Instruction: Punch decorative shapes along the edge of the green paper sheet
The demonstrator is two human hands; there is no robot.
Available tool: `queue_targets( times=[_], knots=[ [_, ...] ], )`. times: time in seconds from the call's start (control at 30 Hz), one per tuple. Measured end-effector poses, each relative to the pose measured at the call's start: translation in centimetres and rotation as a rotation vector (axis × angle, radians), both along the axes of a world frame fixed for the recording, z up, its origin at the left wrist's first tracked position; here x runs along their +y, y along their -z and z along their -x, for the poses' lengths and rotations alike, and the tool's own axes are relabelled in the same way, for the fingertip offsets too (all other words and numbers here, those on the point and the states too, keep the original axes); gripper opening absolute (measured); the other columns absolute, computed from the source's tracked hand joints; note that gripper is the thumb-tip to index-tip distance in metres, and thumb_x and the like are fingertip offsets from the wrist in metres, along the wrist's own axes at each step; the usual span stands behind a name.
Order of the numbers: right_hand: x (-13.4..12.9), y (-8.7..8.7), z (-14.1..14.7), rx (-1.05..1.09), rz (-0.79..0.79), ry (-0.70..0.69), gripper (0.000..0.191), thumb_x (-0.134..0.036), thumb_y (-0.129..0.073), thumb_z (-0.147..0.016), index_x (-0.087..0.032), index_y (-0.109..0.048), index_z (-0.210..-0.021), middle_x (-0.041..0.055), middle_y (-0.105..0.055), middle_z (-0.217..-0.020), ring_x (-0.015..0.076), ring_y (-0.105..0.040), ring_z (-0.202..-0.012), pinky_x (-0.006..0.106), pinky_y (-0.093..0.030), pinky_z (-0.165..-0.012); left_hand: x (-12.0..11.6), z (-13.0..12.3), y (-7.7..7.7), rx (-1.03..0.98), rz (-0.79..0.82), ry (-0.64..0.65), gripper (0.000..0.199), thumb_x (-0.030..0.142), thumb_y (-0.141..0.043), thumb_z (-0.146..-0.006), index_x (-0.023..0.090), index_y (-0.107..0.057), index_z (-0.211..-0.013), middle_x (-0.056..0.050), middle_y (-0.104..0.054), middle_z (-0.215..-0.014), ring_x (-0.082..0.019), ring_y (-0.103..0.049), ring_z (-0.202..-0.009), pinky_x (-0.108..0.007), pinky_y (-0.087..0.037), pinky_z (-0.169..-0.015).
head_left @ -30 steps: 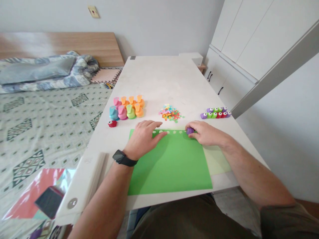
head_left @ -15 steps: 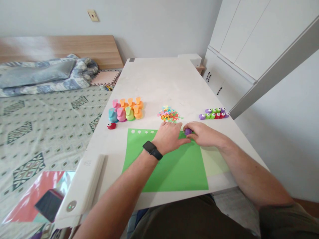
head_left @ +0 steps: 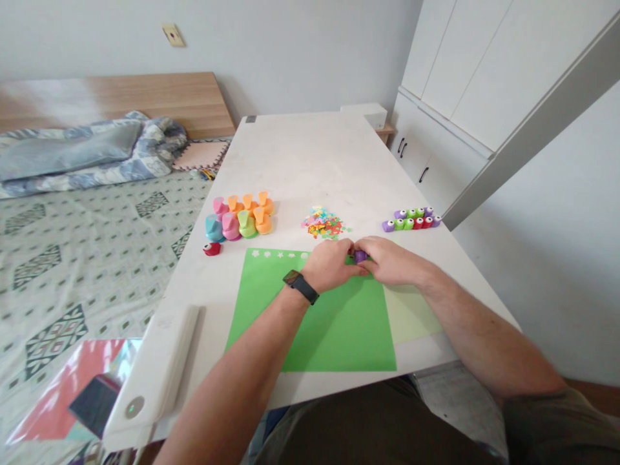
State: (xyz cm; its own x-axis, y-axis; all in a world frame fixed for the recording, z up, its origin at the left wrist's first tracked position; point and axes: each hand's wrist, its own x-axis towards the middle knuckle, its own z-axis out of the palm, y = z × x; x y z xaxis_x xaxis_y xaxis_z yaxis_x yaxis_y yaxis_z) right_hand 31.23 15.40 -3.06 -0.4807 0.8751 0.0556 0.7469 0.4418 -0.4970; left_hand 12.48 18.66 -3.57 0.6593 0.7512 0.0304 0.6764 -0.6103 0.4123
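A sheet of green paper (head_left: 334,336) lies on the table, with a row of small shapes punched along its far edge. At that edge, toward its right end, sits a small purple craft punch (head_left: 360,257). My right hand (head_left: 392,259) is closed around the punch from the right, thumb on the near side. My left hand (head_left: 329,265), a black watch on its wrist, has its fingers curled in against the punch's left side, the thumb reaching below it. Fingers hide part of the punch and of the paper edge. Just beyond the hands lies a heap of colourful paper cutouts (head_left: 323,223).
Several larger punches (head_left: 246,223) stand at left, a small red punch (head_left: 212,248) before them. Small eyed punches (head_left: 411,219) line up at right. Pale paper (head_left: 414,313) lies partly under the green sheet. A white long device (head_left: 155,368) rests at the table's left edge.
My left hand's fingers have curled and moved right, up to the purple punch. My right hand stays on the punch. The view has shifted slightly.
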Motion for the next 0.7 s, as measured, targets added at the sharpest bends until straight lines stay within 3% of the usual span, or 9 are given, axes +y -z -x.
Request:
queue_targets(
  times=[0.27, 0.5, 0.7],
  knots=[
    [-0.1, 0.1, -0.1, 0.001, 0.024, -0.006, 0.009, -0.015, -0.065, -0.084, -0.016, -0.064, -0.093, 0.01, -0.069, -0.094, 0.0228, -0.062, -0.088, 0.032, -0.044, -0.08, 0.0, 0.5, 0.2, -0.109, 0.109, 0.026, 0.047, 0.06, -0.073, -0.08, 0.02, -0.071, -0.105, -0.005, -0.076, -0.1, -0.024, -0.071, -0.092, -0.031, -0.052, -0.082],
    [0.0, 0.2, -0.4, 0.094, 0.018, 0.014, 0.024, -0.02, -0.07, -0.085, -0.015, -0.068, -0.109, 0.0117, -0.072, -0.106, 0.0249, -0.064, -0.1, 0.035, -0.045, -0.091, -0.3, 1.9, 0.8, -0.113, 0.041, 0.022, 0.058, 0.056, -0.079, -0.078, 0.023, -0.064, -0.123, -0.005, -0.075, -0.113, -0.025, -0.07, -0.105, -0.033, -0.053, -0.093],
    [0.3, -0.1, -0.6, 0.226, 0.102, 0.143, 0.027, -0.025, -0.066, -0.088, -0.017, -0.068, -0.114, 0.0072, -0.073, -0.103, 0.02, -0.064, -0.09, 0.031, -0.047, -0.082, -0.5, 2.8, 1.4, -0.091, 0.021, -0.03, 0.031, 0.034, -0.067, -0.09, 0.019, -0.066, -0.118, -0.006, -0.075, -0.113, -0.022, -0.07, -0.105, -0.032, -0.053, -0.093]
  ],
)
